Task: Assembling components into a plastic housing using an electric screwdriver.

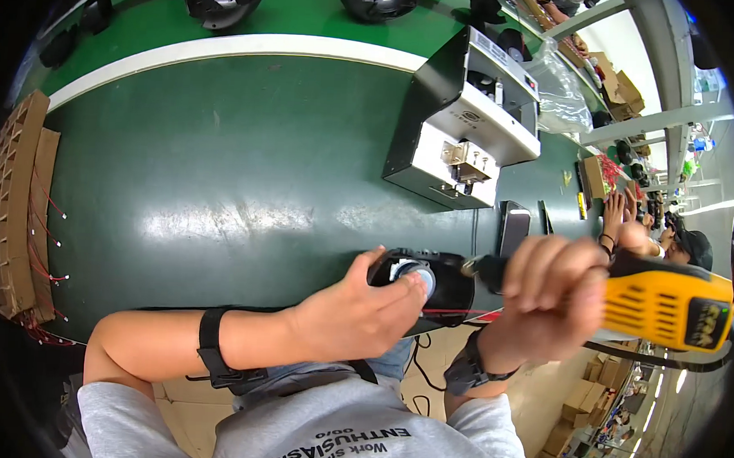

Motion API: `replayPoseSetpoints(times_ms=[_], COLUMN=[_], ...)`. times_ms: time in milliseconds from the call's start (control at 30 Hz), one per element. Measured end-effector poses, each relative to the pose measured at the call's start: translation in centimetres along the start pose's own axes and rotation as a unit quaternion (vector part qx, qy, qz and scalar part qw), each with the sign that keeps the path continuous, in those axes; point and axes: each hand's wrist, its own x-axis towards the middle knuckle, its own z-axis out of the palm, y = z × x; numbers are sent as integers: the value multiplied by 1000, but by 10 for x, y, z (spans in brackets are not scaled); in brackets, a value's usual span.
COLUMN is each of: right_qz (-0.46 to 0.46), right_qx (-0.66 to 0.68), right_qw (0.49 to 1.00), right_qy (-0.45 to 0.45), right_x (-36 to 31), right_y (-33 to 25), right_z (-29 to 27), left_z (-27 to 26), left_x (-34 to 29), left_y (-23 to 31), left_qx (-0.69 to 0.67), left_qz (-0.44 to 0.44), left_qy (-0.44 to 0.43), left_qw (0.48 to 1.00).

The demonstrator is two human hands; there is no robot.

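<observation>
At the near edge of the bench, my left hand (363,312) is closed around a black plastic housing (456,292). Its thumb and fingers press on a round, pale disc-shaped part (420,279) set in the housing. A thin red wire (488,317) runs out beside the housing. My right hand (557,295), slightly blurred, grips the black front of a yellow-and-black electric screwdriver (654,305). The tool lies sideways, its tip pointing left at the housing's right end. Whether the tip touches a screw cannot be made out.
A silver-and-black bench machine (461,127) stands beyond my hands, with a phone (514,227) and tweezers (545,216) to its right. A divided cardboard box (11,213) with red wires sits at far left. Black shells (377,2) line the far strip. A co-worker (694,247) sits at right.
</observation>
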Motion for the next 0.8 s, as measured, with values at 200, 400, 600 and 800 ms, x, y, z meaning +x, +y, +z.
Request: replayPoseSetpoints(times_ms=[200, 400, 600, 800], right_qz=[-78, -36, 1, -26], right_qx=[-53, -71, -54, 21], right_qw=[992, 993, 995, 997], right_qy=[82, 91, 82, -70], right_x=[60, 64, 62, 18], right_y=[17, 37, 32, -18], right_z=[-15, -13, -14, -22], left_z=[-4, -6, -4, -3], left_x=[5, 6, 5, 7], left_y=[-16, -16, -18, -19], left_qx=[-11, -7, -34, -26], left_qz=[-17, -23, -31, -24], left_qy=[3, -6, -7, -7], left_qw=[1000, 1000, 999, 999])
